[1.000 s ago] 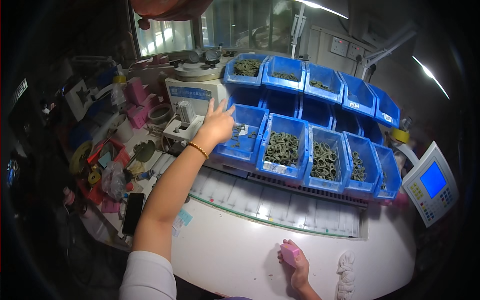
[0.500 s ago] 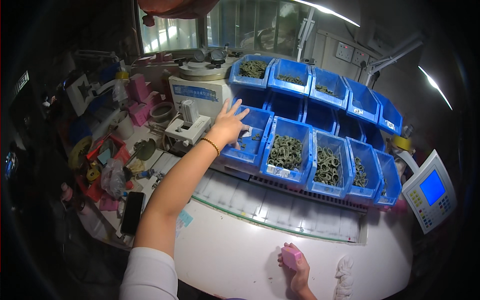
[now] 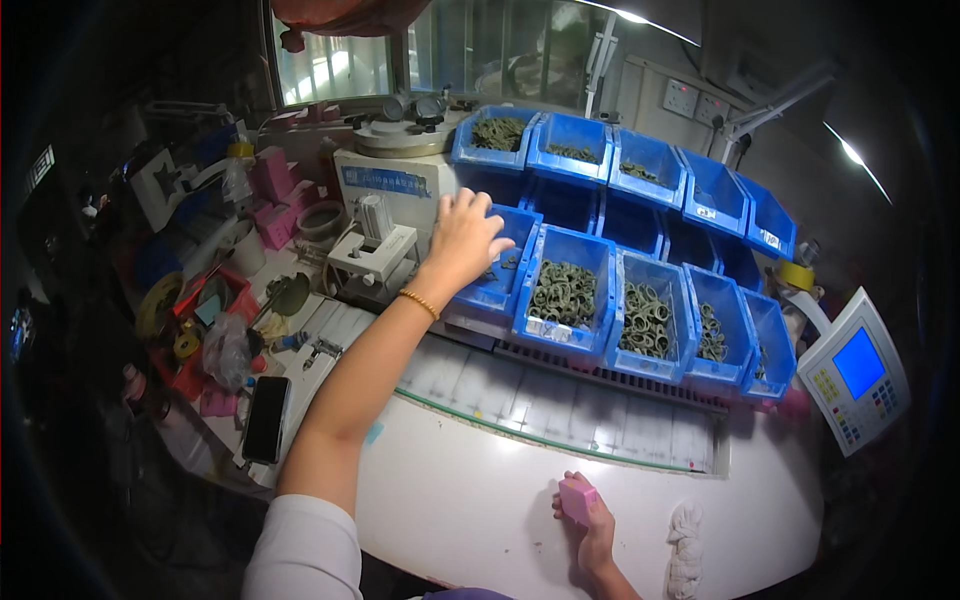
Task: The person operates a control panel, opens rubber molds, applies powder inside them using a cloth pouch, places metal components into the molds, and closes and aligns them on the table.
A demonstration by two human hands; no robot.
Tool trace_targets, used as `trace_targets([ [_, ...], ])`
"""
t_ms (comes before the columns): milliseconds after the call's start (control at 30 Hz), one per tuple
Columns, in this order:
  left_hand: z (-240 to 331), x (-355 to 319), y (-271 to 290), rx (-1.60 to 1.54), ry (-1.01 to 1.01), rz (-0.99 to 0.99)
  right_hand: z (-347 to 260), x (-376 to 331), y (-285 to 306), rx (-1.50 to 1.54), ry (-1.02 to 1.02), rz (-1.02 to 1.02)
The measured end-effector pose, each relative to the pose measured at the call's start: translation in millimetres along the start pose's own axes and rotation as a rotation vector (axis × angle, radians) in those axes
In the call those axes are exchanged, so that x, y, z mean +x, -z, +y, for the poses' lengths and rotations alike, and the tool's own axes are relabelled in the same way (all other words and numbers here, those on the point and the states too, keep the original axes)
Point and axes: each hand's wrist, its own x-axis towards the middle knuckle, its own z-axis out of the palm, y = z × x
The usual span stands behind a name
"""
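Note:
My left arm, with a gold beaded bracelet (image 3: 419,304) at the wrist, reaches to the leftmost front blue bin (image 3: 507,285). My left hand (image 3: 463,238) is over that bin, its fingers bent and the thumb apart; no held thing shows. A few small dark green pieces lie on the bin's floor, part of which my hand hides. My right hand (image 3: 596,530) is closed round a pink block (image 3: 577,500) above the white table (image 3: 470,510). Beside the left bin, another blue bin holds many green rings (image 3: 563,294), and the bins to its right hold more.
More blue bins (image 3: 570,150) stand in tiers behind. At right are a keypad panel with a blue screen (image 3: 857,365) and a twisted white cloth (image 3: 685,550). A phone (image 3: 266,420), red tray (image 3: 236,296) and tools crowd the left. A glass-like strip (image 3: 560,415) runs before the bins.
My left hand has lifted and turned over the left bin, its widely spread fingers now bent closer together. My right hand keeps the pink block, almost in place. The view has shifted slightly.

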Motion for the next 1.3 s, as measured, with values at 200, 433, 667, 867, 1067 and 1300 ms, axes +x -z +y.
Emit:
trace_targets([
  [200, 80, -97, 83, -0.743, 0.163, -0.004, -3, 9, 4, 0.243, -0.120, 0.051],
  [433, 230, -227, 81, -1.193, 0.219, -0.396, 22, 5, 16, -0.044, 0.020, -0.077],
  [667, 275, -258, 70, -1.213, 0.301, -0.235, 1, -40, 19, -0.458, 0.190, -0.011],
  [867, 288, -256, 76, -1.199, 0.256, -0.183, -14, -51, 27, -0.449, 0.174, 0.078],
  [1067, 281, -252, 66, -1.261, 0.292, -0.321, -36, -43, 49, -0.746, 0.352, -0.077],
  [1300, 284, -252, 57, -1.323, 0.275, -0.422, -28, -47, 58, -0.552, 0.074, -0.116],
])
